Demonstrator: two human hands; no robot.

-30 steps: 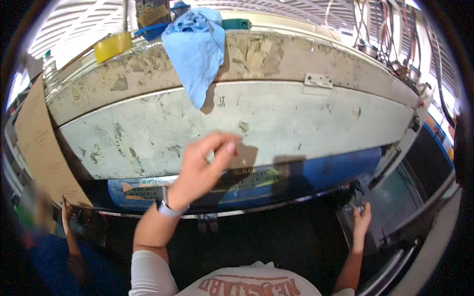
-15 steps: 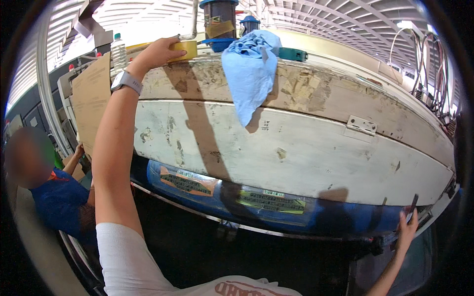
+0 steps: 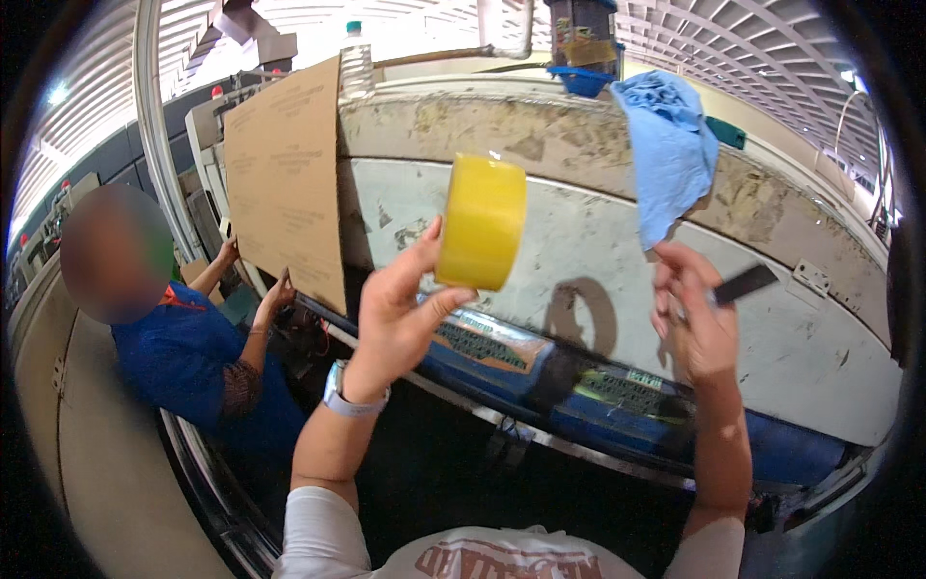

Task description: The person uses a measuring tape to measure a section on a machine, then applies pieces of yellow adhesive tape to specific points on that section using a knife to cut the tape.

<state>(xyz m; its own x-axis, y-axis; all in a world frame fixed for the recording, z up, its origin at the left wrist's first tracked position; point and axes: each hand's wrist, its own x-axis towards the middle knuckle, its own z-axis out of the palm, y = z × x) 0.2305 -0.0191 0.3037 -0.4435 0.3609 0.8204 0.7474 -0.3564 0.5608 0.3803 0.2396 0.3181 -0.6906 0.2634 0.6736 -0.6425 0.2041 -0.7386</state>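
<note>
A wide roll of yellow tape (image 3: pixel 482 222) is held up in front of the machine by my left hand (image 3: pixel 405 309); the thumb lies along its lower edge and the fingers are at its side. My right hand (image 3: pixel 696 318) is raised near the tip of a blue cloth (image 3: pixel 666 145), its fingers curled and slightly blurred. In it is a dark, narrow, flat tool (image 3: pixel 746 285) pointing out to the right; its exact kind is unclear. Behind both hands stands the machine's pale, scuffed cover (image 3: pixel 617 256). Below that lies a blue roller (image 3: pixel 492 381) with printed plates.
At the left, a co-worker in a blue shirt (image 3: pixel 193 338) holds a large cardboard sheet (image 3: pixel 285 174) upright. A clear bottle (image 3: pixel 356 63), a blue-capped container (image 3: pixel 583 43) and a green object (image 3: pixel 725 132) rest along the machine's top. A hinge (image 3: pixel 808 278) juts from the cover.
My left hand has lifted the tape roll off the machine's top and brought it down and closer. My right hand has risen from the lower right with the dark tool. The view has shifted left.
</note>
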